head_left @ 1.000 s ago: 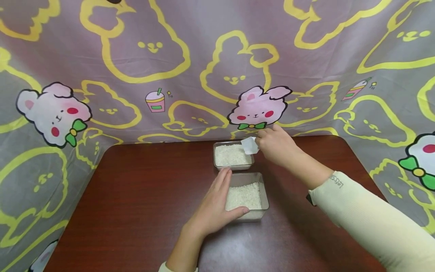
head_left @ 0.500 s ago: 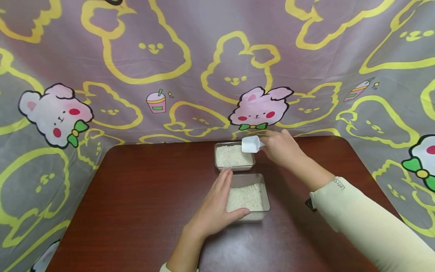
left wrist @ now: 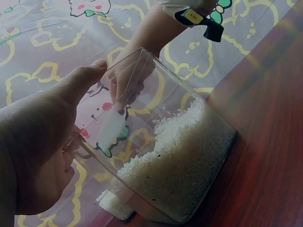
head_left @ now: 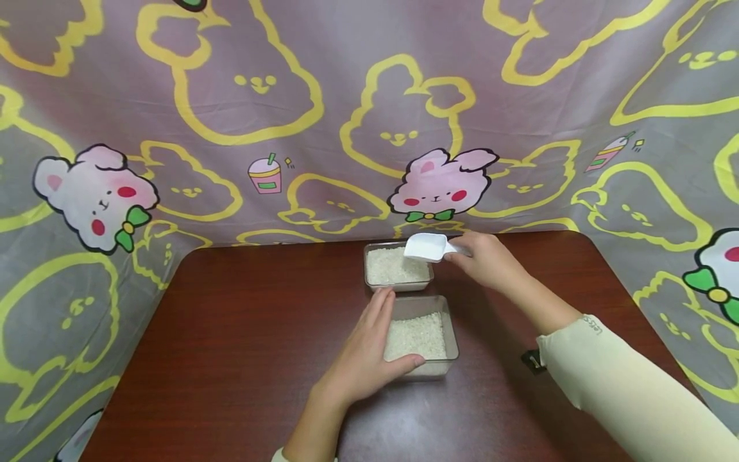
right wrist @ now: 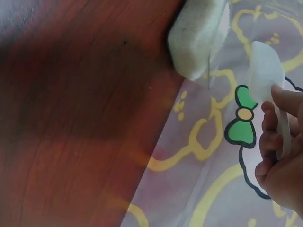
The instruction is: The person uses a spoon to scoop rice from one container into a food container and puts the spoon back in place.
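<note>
My right hand [head_left: 489,262] grips the handle of a white scoop [head_left: 425,247] above the right part of the far clear container [head_left: 399,287], which holds white rice [head_left: 387,265]. No rice can be made out in the scoop. My left hand [head_left: 362,351] rests on the nearer, clear container [head_left: 451,330], its straight fingers along the left wall and its thumb on the near rim. Rice [left wrist: 184,151] fills that container's lower part, heaped unevenly in the left wrist view. In the right wrist view, fingers and thumb wrap the scoop's handle [right wrist: 285,135].
Both containers stand one behind the other on a dark reddish-brown table [head_left: 254,346]. A patterned cloth [head_left: 323,77] hangs behind the table and along both sides. A small black device [head_left: 532,361] shows beneath the right sleeve.
My right hand has turned the scoop from tipped over to nearly level and drawn back slightly toward me. My left hand and both containers have stayed in place.
</note>
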`<state>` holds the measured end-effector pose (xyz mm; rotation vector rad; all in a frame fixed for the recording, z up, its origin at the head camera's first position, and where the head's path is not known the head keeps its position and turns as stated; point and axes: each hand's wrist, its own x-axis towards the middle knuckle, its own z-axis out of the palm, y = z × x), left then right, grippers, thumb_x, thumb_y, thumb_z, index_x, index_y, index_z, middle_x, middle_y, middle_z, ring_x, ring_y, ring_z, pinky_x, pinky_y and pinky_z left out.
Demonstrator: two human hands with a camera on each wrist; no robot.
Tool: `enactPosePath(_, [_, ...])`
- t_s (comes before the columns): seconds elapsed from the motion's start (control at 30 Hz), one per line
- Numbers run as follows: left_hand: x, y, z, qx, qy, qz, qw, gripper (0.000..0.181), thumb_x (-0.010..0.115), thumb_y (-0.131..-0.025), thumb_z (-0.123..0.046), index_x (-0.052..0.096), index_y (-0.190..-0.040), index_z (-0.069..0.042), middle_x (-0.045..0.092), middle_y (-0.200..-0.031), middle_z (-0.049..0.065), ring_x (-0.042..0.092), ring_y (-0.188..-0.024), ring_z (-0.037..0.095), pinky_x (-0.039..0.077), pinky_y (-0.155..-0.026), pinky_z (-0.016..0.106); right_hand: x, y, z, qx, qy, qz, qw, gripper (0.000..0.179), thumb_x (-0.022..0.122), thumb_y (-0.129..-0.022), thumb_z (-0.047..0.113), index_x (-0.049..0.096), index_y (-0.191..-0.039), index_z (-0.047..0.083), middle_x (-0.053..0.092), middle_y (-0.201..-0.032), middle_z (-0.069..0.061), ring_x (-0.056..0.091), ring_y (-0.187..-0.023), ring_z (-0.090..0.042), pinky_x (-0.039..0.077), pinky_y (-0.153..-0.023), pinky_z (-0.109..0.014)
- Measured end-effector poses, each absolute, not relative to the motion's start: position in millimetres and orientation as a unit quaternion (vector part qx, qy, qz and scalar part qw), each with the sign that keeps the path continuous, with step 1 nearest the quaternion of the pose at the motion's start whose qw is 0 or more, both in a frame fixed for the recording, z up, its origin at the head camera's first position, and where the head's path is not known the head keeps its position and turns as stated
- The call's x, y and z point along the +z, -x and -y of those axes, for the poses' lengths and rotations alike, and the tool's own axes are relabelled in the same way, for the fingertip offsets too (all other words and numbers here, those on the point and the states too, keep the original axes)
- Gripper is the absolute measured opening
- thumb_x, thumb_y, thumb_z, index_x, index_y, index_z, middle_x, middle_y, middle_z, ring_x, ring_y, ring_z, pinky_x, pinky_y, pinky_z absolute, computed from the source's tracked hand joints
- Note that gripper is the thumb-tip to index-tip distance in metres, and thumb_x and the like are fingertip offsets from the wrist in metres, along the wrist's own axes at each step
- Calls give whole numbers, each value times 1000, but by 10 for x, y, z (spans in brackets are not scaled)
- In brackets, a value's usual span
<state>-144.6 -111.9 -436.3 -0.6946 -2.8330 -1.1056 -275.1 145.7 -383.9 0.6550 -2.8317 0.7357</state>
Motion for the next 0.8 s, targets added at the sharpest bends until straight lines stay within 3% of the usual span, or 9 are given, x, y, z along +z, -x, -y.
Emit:
enactPosePath(0.3, [-4355,1441,1106,-354,226,907,0,107,71,-83,-56,13,-158,-7,5,-166,-3,6,-152,16,21,-121,46,-3445,2220,-1675,304,-219,926,43,27,75,-88,20,74,-111,7,70,-91,-4,57,-82,-20,49,-69,-33])
enactPosePath(0.47, [-4351,1445,1117,-355,223,908,4,107,72,-82,-56,13,-159,-8,7,-166,-3,8,-152,16,21,-121,46,-3291,1957,-1670,266,-304,915,19,22,78,-84,17,76,-106,14,64,-84,10,54,-75,-7,47,-63,-23])
enactPosePath(0.6, [-4359,1446,1118,-356,220,908,6,108,73,-81,-56,15,-158,-8,8,-166,-3,9,-152,15,21,-121,45,-3299,1838,-1503,172,-398,899,55,18,82,-78,13,76,-95,15,61,-78,11,52,-67,-1,45,-59,-22])
enactPosePath(0.8, [-4357,1448,1111,-358,221,907,9,107,72,-81,-56,16,-158,-7,10,-166,-1,10,-152,15,21,-121,43,-3408,1783,-1107,-46,-439,889,119,14,82,-71,10,74,-82,14,60,-71,4,59,-65,-14,31,-58,-29])
